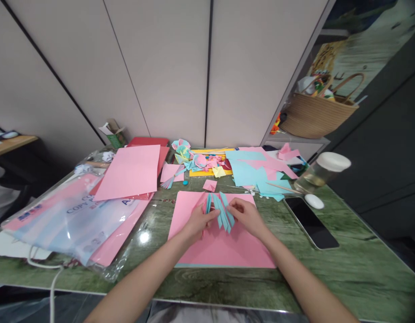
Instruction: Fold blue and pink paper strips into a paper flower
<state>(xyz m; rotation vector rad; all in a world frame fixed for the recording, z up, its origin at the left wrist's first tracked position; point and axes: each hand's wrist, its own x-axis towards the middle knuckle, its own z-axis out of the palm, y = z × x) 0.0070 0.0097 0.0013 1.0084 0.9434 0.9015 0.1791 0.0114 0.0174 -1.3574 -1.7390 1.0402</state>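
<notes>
A pleated piece of blue and pink folded paper (222, 214) is held up between my hands, its blue folds fanned apart. My left hand (197, 222) pinches its left side, with pink layers showing beside the fingers. At its right edge, my right hand (247, 216) is closed on an outer blue fold. Beneath both hands lies a stack of pink paper sheets (224, 255), with a thin blue edge visible along the bottom. A small pink folded square (209, 185) rests just beyond the stack.
Paper flowers (182, 148) and a yellow tray (195, 172) of small pieces stand at the back. To the left is a plastic copy-paper bag (76, 220) under a pink sheet (131, 172). Blue scraps (245, 172), a phone (311, 223) and a lidded bottle (311, 178) are right.
</notes>
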